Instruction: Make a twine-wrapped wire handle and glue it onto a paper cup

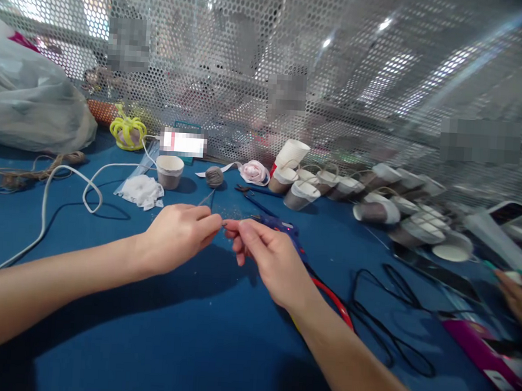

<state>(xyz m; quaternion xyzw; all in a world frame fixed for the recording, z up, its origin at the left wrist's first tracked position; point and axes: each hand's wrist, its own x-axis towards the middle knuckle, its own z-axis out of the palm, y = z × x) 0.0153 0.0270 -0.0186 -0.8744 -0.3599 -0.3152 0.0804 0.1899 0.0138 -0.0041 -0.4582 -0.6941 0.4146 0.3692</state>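
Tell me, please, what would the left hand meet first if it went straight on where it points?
The left hand points at the right hand, so it would likely touch that first; depth is unclear.

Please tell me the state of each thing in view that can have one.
Left hand: fingertips pinched on a tiny item, identity unclear.
Right hand: thumb against forefinger.
Grey yarn ball: wound, strand trailing.
Pale pink ribbon: coiled, one end loose.
Glue gun: lying down, red light lit.
Cup beyond left hand: upright.
Black cable: looped.
Twine bundle: tangled.

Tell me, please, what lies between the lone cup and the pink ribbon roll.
The head view shows a grey ball of yarn and the ribbon's loose tail there.
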